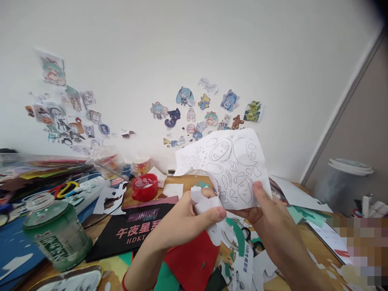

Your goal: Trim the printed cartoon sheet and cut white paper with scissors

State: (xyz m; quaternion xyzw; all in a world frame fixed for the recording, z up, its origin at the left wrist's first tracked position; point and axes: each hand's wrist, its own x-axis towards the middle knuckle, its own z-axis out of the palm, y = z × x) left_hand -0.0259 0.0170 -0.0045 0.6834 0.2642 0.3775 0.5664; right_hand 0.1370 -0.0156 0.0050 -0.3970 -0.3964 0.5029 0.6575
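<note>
White paper up at the centre of the frame, and that's the outlined sheet (247,180), covered in ovals, rounded faces and small odd shapes, lifted clear of the clutter and tilted so its printed side faces the wearer! The right hand (273,218) has its lower right corner, thumb pressed on the front, fingers tucked behind; that grip looks meant to hold the sheet open without hiding much of the drawing. Over to the left hand (200,218), thumb and fingers pinched together on loose white paper (212,226) beside the sheet's lower edge; whether it is joined to the sheet, I cannot tell. Gathered in close like that, it probably won't flop across the outlines.

Just below, bottom centre, red paper (194,256) lies among green and white offcuts, with black loop handles (246,234) poking out, seemingly within easy reach of either hand. Left of those, a black printed folder (133,228) lies flat, and a red cup (145,188) stands behind it. Lower left, there's the green-tinted jar (57,236), upright. And up top, colourful cutouts (184,97) dot the wall (121,48), spread apart, perhaps so each one shows.
</note>
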